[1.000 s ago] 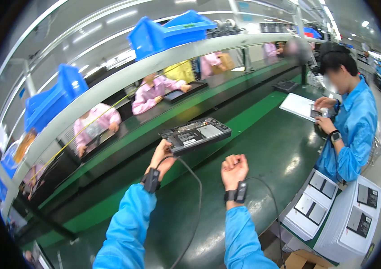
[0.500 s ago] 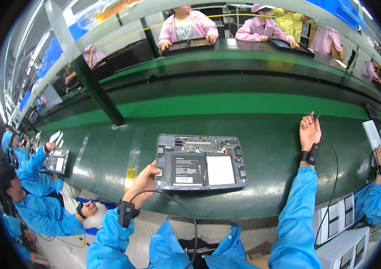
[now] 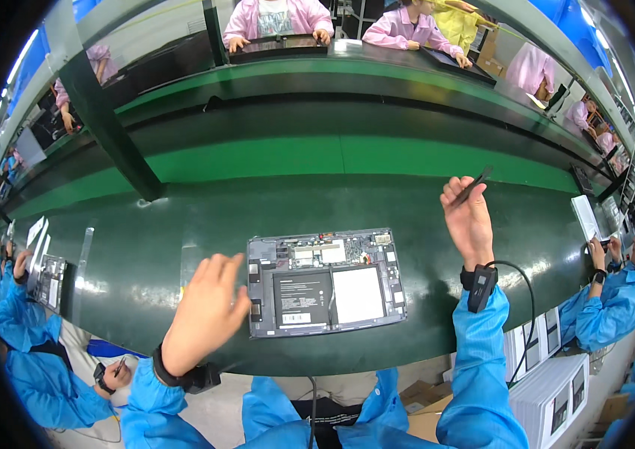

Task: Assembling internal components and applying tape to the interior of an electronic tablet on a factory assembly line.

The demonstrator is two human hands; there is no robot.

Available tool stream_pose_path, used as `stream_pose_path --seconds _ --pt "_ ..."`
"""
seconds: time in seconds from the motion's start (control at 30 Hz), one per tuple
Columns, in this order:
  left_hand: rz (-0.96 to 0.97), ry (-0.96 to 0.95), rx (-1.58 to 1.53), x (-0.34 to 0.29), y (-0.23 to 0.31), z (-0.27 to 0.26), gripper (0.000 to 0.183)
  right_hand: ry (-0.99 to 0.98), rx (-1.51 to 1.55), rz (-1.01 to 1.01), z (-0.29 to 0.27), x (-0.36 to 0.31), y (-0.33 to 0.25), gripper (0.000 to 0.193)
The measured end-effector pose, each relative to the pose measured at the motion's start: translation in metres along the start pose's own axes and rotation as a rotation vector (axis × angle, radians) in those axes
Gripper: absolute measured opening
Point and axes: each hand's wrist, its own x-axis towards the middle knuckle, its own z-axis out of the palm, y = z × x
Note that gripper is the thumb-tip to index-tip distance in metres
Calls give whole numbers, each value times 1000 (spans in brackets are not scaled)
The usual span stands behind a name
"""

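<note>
An opened tablet-like device lies on the green bench in front of me, its inside facing up. Its circuit board runs along the far side, with a black battery pack and a white panel nearer to me. My left hand is over the bench at the device's left edge, fingers stretched out and nothing in them. Off to the right, raised above the bench, my right hand grips dark slim tweezers between thumb and fingers.
A green post rises from the bench at the far left. Co-workers in blue sit on both sides; another opened device is at the left. White trays are stacked at the lower right. People in pink work at the opposite bench.
My left hand has let go of the device's left edge and its fingers have straightened. The device now rests on the bench. The view has shifted; my right hand still holds the tweezers.
</note>
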Motion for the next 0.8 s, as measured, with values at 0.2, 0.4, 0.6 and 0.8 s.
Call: stream_pose_path --seconds 0.2,0.4,0.6,0.8 --pt "651 -149 61 24 36 26 51 -146 -523 0 49 0 25 17" --pt "886 -234 262 43 21 48 57 -728 -1308 -154 91 -25 30 33" --pt "939 -219 216 52 11 54 53 -943 -1608 -177 92 -44 50 36" --pt "1003 -148 267 59 5 63 42 -1018 -1604 -107 91 -37 57 42"
